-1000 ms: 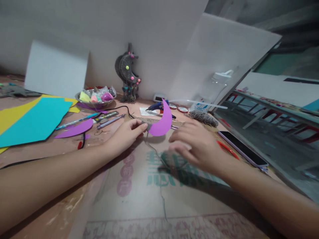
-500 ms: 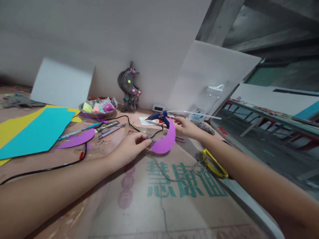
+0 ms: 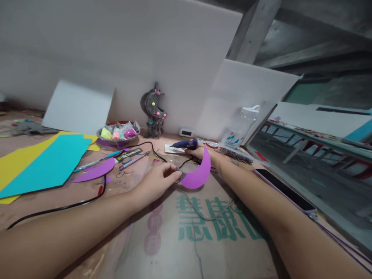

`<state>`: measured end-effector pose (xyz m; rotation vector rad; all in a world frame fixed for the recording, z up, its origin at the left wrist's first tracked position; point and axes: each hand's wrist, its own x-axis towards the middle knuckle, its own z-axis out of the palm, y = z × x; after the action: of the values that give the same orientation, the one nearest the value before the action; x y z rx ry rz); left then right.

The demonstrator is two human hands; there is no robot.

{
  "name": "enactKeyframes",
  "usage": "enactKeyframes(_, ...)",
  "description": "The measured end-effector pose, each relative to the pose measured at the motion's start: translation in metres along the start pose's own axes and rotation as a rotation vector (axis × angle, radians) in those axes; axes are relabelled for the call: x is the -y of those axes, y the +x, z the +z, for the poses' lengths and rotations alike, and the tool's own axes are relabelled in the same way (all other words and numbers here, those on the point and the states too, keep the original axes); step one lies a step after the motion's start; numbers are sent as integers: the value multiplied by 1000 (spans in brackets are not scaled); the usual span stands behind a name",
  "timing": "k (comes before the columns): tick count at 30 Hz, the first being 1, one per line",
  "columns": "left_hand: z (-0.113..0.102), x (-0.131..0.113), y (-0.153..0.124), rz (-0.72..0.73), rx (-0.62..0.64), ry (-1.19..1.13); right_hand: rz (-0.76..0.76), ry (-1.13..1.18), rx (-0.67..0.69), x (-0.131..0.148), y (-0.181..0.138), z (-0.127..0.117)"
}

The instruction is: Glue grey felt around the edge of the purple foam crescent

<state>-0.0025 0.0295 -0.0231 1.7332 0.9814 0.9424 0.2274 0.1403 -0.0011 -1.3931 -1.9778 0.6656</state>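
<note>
My left hand [image 3: 158,183] pinches the lower tip of a purple paper crescent [image 3: 200,173], holding it upright on the printed cardboard sheet [image 3: 209,232]. A thin grey string [image 3: 200,211] trails from that tip across the cardboard. My right hand [image 3: 200,153] reaches behind the crescent and closes on the handle of a blue glue gun [image 3: 184,144], which lies on a white card with its nozzle pointing left. The crescent hides most of that hand's fingers.
A second purple crescent [image 3: 94,171], pens [image 3: 95,161] and a black cord [image 3: 58,209] lie at the left, beside teal and yellow paper [image 3: 43,162]. Behind stand a bowl of clay packets [image 3: 117,133] and a moon-shaped ornament [image 3: 153,108]. A phone [image 3: 283,188] lies at the right.
My right hand has left the cardboard near the scissors and moved far forward to the glue gun, closing on it. The left hand keeps its pinch on the crescent. The view has tilted.
</note>
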Motion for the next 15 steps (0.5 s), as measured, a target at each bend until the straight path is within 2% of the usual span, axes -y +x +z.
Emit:
enactKeyframes(9, -2, -15, -3, -34, -11, 16, 17, -12, -25, 17, 2, -13)
enactKeyframes(13, -3, -15, -2, -19, -42, 4, 36, 24, -36, 26, -14, -24)
enactKeyframes(15, -3, -15, -3, -59, -42, -43, 37, 46, -78, 31, -29, -30)
